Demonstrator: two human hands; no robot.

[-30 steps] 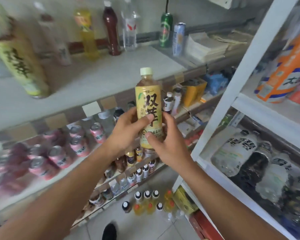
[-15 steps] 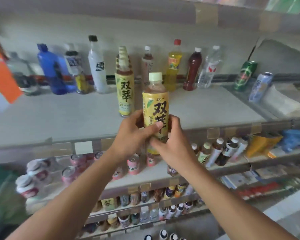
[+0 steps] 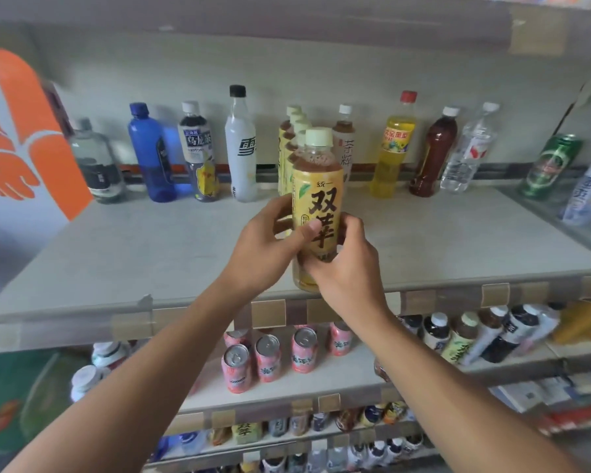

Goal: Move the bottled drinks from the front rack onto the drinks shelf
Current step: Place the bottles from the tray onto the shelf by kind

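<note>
Both hands hold one yellow-labelled plastic tea bottle with a pale cap (image 3: 318,206) upright at the near edge of the grey drinks shelf (image 3: 151,254). The left hand (image 3: 265,249) wraps it, thumb across the label; the right hand (image 3: 347,268) curls its fingers (image 3: 350,223) round the lower part. Matching yellow-labelled bottles (image 3: 287,155) stand in a row just beyond.
</note>
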